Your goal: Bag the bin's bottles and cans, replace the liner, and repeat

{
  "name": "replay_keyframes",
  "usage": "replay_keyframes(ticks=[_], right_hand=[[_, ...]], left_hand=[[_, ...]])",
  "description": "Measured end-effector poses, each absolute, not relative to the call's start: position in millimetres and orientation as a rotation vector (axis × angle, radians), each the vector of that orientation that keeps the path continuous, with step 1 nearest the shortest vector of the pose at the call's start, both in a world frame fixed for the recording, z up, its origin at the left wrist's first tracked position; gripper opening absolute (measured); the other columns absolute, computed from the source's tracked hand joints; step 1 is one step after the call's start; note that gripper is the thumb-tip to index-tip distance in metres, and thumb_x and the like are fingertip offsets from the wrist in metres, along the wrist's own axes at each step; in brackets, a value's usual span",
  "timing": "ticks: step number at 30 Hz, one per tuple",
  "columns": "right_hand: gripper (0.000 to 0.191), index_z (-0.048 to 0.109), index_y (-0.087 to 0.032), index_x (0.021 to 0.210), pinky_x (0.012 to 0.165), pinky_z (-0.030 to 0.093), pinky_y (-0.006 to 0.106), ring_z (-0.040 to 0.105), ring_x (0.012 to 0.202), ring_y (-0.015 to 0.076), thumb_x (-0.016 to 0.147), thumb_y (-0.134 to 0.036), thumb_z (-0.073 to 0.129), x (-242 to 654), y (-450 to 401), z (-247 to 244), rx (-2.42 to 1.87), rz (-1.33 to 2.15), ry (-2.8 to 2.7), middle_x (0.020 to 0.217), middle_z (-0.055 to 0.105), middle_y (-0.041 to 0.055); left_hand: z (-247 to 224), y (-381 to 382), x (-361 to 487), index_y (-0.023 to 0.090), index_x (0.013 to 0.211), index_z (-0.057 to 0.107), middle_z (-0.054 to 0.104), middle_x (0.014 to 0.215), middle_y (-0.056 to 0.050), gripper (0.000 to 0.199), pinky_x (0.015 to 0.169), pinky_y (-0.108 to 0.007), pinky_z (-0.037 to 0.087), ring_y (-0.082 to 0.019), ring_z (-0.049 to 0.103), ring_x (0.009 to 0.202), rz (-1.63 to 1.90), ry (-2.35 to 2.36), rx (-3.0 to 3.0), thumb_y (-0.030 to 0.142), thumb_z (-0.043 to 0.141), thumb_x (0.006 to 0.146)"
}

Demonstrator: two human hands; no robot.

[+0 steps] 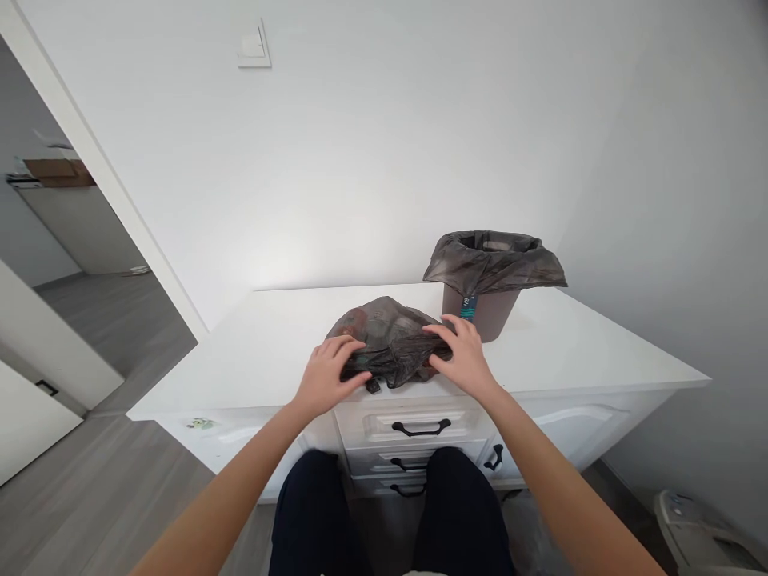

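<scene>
A filled, see-through black plastic bag (390, 332) lies on the white cabinet top near its front edge, with reddish items faintly visible inside. My left hand (330, 372) rests against the bag's left side, thumb and fingers apart. On the bag's right side is my right hand (463, 356), its fingers spread and touching the plastic. Just behind my right hand stands a brown bin (495, 312), lined with a black bag (498, 272) folded over its rim. What the bag holds is too blurred to name.
The white cabinet top (600, 344) reaches to both sides, with black-handled drawers (422, 428) below its front edge. A wall with a light switch (254, 46) rises behind. An open doorway is at left, and a grey appliance (699, 532) stands at lower right.
</scene>
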State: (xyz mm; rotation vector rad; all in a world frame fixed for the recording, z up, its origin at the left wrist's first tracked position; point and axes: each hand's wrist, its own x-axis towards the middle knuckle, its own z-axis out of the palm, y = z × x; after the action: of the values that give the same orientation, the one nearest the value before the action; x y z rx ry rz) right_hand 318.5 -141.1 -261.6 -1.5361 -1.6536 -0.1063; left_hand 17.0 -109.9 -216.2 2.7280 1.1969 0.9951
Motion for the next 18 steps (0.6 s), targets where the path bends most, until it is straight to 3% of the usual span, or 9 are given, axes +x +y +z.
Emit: replay_keyframes(ticks=[2,5,8,10,14,18], right_hand=[[0.029,0.07,-0.027,0.098,0.104,0.034,0.049,0.04,0.127,0.0309,0.073,-0.023,0.057,303.4,-149.9,-246.9,-1.478,-0.153,-1.77,0.134,0.053,0.0062],[0.018,0.068,-0.024,0.077,0.1,0.037,0.048,0.047,0.119,0.0286,0.073,-0.019,0.051,298.1,-160.8,-225.7,-1.411,-0.163,-1.708,0.12,0.062,0.0064],[0.015,0.066,-0.023,0.074,0.096,0.04,0.047,0.055,0.104,0.0266,0.073,-0.024,0.051,313.3,-164.6,-215.7,-1.364,-0.066,-1.46,0.102,0.067,0.0072],[0.016,0.066,-0.022,0.076,0.093,0.042,0.046,0.057,0.096,0.0254,0.073,-0.032,0.053,328.0,-163.9,-214.8,-1.347,0.059,-1.269,0.094,0.068,0.0066],[0.025,0.065,-0.02,0.086,0.084,0.046,0.04,0.058,0.088,0.0218,0.075,-0.042,0.059,345.4,-164.9,-218.3,-1.308,0.258,-0.997,0.091,0.066,0.0058],[0.028,0.059,-0.02,0.105,0.087,0.046,0.037,0.058,0.093,0.0193,0.083,-0.038,0.058,328.5,-178.3,-230.1,-1.252,0.006,-0.961,0.104,0.063,0.0066]], left_hand=[[-223.1,-108.9,23.3,0.027,0.116,0.059,0.062,0.124,-0.005,0.034,0.099,-0.042,0.042,-0.027,0.054,0.119,0.832,1.145,2.887,0.042,0.059,0.085],[-224.6,-90.5,16.1,0.028,0.106,0.06,0.067,0.11,-0.002,0.019,0.085,-0.035,0.047,-0.022,0.063,0.102,0.72,1.264,2.882,0.035,0.051,0.091],[-209.6,-79.1,8.4,0.028,0.102,0.058,0.069,0.104,0.001,0.018,0.065,-0.028,0.045,-0.017,0.065,0.083,0.805,1.411,2.793,0.032,0.041,0.096],[-197.2,-84.4,11.6,0.026,0.102,0.058,0.069,0.1,0.001,0.02,0.061,-0.026,0.043,-0.015,0.065,0.078,0.941,1.385,2.79,0.03,0.038,0.097],[-196.0,-111.8,31.3,0.023,0.096,0.06,0.069,0.095,-0.003,0.02,0.073,-0.028,0.048,-0.016,0.064,0.085,1.115,0.941,3.063,0.026,0.041,0.097],[-222.6,-119.3,40.7,0.025,0.095,0.065,0.067,0.114,-0.005,0.02,0.095,-0.038,0.044,-0.02,0.06,0.106,0.902,0.576,3.406,0.016,0.047,0.092]])
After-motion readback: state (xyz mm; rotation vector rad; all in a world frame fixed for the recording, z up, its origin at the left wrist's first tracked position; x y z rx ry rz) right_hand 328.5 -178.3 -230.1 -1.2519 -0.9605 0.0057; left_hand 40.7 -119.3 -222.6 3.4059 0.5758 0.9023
